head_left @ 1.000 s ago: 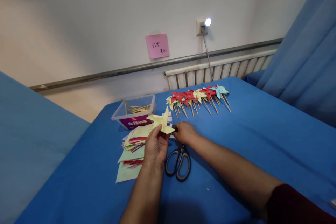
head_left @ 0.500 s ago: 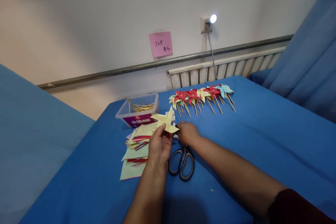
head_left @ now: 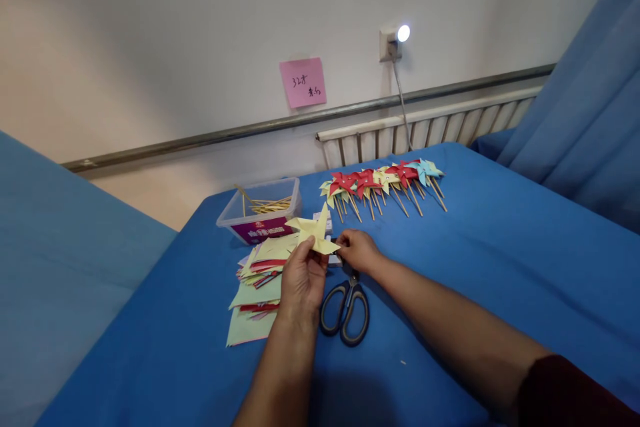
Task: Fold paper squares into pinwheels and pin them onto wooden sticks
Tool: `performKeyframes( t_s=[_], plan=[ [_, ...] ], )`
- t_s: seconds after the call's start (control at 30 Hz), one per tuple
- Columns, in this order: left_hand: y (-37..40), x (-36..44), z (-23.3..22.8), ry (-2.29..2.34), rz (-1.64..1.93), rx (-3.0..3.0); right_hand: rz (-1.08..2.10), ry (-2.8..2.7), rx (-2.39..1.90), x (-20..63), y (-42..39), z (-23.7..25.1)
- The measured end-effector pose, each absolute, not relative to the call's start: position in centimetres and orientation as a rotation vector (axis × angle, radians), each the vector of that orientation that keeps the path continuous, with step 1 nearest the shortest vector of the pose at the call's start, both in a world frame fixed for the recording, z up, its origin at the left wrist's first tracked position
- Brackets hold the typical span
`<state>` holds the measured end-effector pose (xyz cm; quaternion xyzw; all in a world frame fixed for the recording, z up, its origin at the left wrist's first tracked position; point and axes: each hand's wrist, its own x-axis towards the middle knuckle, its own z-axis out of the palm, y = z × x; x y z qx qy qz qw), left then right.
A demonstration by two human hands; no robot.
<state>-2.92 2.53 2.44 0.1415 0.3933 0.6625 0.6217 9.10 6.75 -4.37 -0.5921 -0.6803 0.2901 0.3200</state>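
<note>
A pale yellow paper pinwheel (head_left: 311, 230) is pinched in my left hand (head_left: 304, 273), the thumb pressing on its middle. Just right of it, my right hand (head_left: 359, 250) has its fingers drawn together over a small white box (head_left: 334, 259), partly hidden. Whatever those fingertips hold is too small to make out. Scissors (head_left: 346, 310) with black and grey handles lie below my right hand, their blades partly covered by it. Behind the pinwheel stands another small white box (head_left: 323, 221).
A clear plastic tub (head_left: 260, 220) of wooden sticks stands back left, with stacks of coloured paper (head_left: 257, 287) in front. Several finished pinwheels (head_left: 383, 183) lie in a row at the back of the blue-covered table (head_left: 480, 267), near the radiator (head_left: 425, 133).
My right hand stays beside the pinwheel, its fingers slightly shifted over the small box. The view has moved a little; my left hand keeps its hold.
</note>
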Motion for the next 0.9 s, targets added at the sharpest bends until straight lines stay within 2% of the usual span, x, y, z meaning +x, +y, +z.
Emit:
performKeyframes(
  t_s=[0.33,0.67,0.9],
  plan=[
    [2.5,-3.0,2.7,0.910,1.533,0.319,0.864,-1.554,-1.390,9.3,8.2,-5.8],
    [2.5,-3.0,2.7,0.905,1.530,0.324,0.692,-2.005,-1.510,10.2,6.2,-2.7],
    [2.4,-2.9,2.9,0.909,1.526,0.326,0.589,-2.121,-1.640,9.0,5.8,-2.0]
  ],
)
